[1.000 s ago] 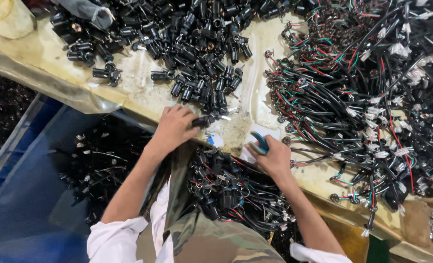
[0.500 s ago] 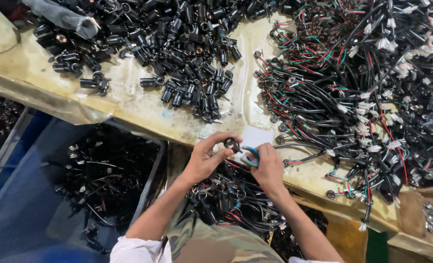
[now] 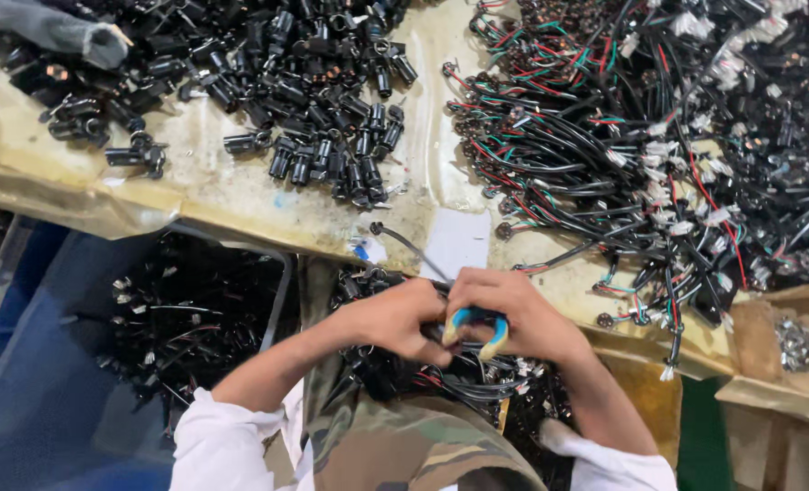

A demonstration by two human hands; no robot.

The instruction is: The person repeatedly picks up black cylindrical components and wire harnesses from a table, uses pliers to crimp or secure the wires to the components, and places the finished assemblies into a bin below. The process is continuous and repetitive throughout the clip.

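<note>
My two hands meet at the near edge of the workbench point(image 3: 213, 195). My right hand point(image 3: 513, 314) grips small pliers with blue and yellow handles point(image 3: 479, 329). My left hand point(image 3: 395, 318) pinches a small black part with a black wire point(image 3: 409, 245) that runs up onto the bench. The part itself is mostly hidden between my fingers. Below my hands lies a heap of finished black wired parts point(image 3: 459, 386) in my lap area.
A pile of loose black cylindrical connectors point(image 3: 304, 100) covers the bench's upper left. A big tangle of black, red and green wire harnesses point(image 3: 659, 136) fills the right. A blue bin with black parts point(image 3: 186, 309) sits lower left; a cardboard box point(image 3: 786, 345) at right.
My left hand came back from the connector pile to the bench edge with a part. Both hands then drew together and lower, with the pliers now closing in on the part.
</note>
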